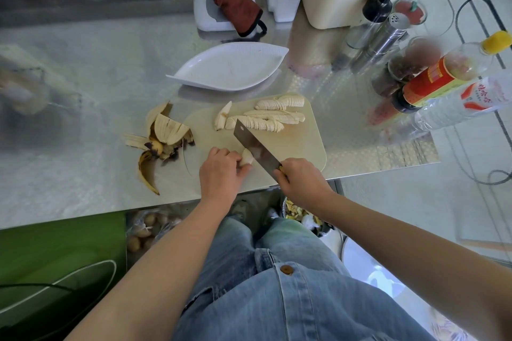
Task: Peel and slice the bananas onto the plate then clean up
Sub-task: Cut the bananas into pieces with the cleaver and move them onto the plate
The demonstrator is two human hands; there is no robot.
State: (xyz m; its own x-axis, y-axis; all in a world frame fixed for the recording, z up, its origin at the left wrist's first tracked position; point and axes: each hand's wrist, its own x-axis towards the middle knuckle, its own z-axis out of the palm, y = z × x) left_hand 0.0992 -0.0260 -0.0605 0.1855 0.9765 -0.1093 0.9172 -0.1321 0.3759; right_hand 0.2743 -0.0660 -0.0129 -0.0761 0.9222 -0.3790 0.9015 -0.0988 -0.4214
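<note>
Splayed yellow banana peels (159, 141) on the embossed steel counter (83, 63), left of the left grip (220, 171). Left grip pinches a stubby banana end (246, 157) on the beige rounded cutting board (304, 144). Rectangular steel cleaver (255, 144) touches the stub's right side. Right grip (300, 180) is wrapped round its handle. Fanned banana slices (273, 116) lie beyond both grips, white ribbed leaf-shaped plate (230, 69) farther.
</note>
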